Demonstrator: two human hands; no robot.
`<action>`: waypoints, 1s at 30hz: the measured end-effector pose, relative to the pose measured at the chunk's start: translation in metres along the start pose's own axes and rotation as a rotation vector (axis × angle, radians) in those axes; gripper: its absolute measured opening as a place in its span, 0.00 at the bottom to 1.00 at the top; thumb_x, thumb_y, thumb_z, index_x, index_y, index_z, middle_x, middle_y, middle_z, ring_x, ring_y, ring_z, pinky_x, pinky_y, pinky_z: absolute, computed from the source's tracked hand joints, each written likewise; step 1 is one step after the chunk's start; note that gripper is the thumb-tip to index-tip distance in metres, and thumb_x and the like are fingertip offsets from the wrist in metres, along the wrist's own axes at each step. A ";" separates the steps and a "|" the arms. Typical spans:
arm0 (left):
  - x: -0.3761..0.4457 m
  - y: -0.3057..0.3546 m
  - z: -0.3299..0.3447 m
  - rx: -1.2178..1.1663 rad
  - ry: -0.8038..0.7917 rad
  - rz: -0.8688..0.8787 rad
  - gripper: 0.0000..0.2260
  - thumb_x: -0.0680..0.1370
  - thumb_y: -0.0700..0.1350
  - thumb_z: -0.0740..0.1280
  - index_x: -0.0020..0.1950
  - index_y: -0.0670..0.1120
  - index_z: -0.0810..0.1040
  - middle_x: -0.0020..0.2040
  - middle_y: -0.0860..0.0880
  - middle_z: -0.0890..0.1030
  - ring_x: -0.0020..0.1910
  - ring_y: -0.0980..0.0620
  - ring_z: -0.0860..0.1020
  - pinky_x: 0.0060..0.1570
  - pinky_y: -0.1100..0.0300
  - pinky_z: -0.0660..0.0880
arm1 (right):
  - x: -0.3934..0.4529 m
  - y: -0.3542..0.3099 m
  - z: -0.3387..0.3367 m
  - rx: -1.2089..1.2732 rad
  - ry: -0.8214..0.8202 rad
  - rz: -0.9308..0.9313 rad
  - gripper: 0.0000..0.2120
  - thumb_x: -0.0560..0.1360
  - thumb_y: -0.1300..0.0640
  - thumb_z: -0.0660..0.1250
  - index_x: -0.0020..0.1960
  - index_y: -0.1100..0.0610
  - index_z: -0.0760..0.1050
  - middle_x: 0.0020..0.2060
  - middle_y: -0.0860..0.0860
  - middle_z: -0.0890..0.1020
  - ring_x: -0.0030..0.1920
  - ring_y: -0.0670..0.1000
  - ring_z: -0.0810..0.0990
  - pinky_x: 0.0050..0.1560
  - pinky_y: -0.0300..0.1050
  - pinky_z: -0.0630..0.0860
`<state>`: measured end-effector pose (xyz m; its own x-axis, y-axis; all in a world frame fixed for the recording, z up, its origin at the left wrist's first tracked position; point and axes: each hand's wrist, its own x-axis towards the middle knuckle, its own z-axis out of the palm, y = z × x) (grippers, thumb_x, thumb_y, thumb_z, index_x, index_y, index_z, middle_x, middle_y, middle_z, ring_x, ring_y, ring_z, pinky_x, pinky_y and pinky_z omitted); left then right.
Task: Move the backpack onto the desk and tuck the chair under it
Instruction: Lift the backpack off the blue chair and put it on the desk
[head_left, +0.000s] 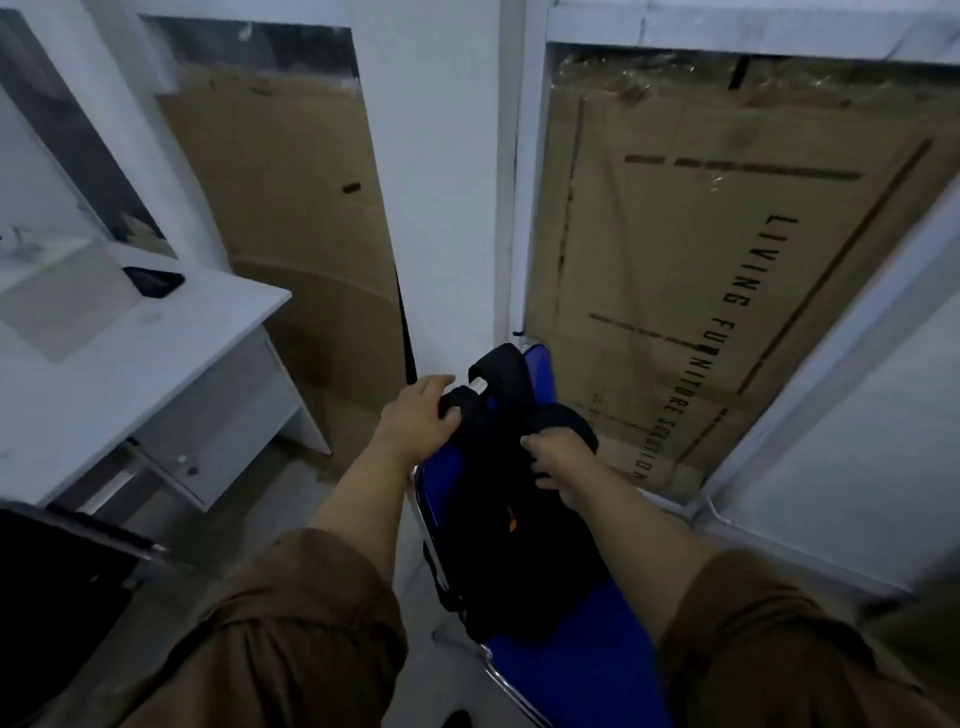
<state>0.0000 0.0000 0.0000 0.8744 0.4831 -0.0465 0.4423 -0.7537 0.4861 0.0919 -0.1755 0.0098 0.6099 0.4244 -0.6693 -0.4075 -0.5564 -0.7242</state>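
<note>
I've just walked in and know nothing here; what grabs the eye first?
Two bare hands, left hand and right hand, both gripping the straps of a black backpack sitting on a bright blue chair at center. Behind stand big cardboard sheets; a white desk waits on the left.

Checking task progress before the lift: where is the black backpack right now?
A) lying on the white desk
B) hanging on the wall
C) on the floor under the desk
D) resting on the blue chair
D: the black backpack sits on the blue chair, both hands gripping its straps, left hand and right hand; the white desk is off to the left.
</note>
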 end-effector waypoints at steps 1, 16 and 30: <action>0.004 -0.002 0.001 -0.063 -0.052 -0.014 0.23 0.80 0.50 0.58 0.75 0.49 0.63 0.74 0.47 0.68 0.71 0.45 0.68 0.68 0.48 0.67 | 0.007 0.001 0.004 0.069 -0.010 0.037 0.23 0.80 0.57 0.60 0.73 0.63 0.62 0.68 0.59 0.71 0.65 0.59 0.73 0.66 0.55 0.72; -0.011 0.000 -0.008 0.426 0.074 0.052 0.26 0.74 0.67 0.59 0.58 0.46 0.70 0.58 0.45 0.76 0.57 0.44 0.73 0.55 0.51 0.70 | 0.016 0.009 0.013 0.530 0.034 0.078 0.18 0.80 0.57 0.58 0.69 0.58 0.68 0.66 0.58 0.74 0.64 0.63 0.74 0.61 0.60 0.72; -0.061 0.037 0.024 0.347 0.081 0.236 0.12 0.79 0.52 0.59 0.51 0.48 0.80 0.51 0.48 0.80 0.52 0.47 0.77 0.51 0.53 0.70 | -0.038 0.026 -0.050 0.529 0.132 -0.014 0.06 0.78 0.57 0.59 0.45 0.58 0.73 0.67 0.55 0.72 0.62 0.63 0.75 0.63 0.62 0.72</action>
<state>-0.0323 -0.0680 -0.0006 0.9473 0.3021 0.1068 0.2847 -0.9465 0.1521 0.0923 -0.2415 0.0249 0.6843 0.3170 -0.6567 -0.6640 -0.1013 -0.7408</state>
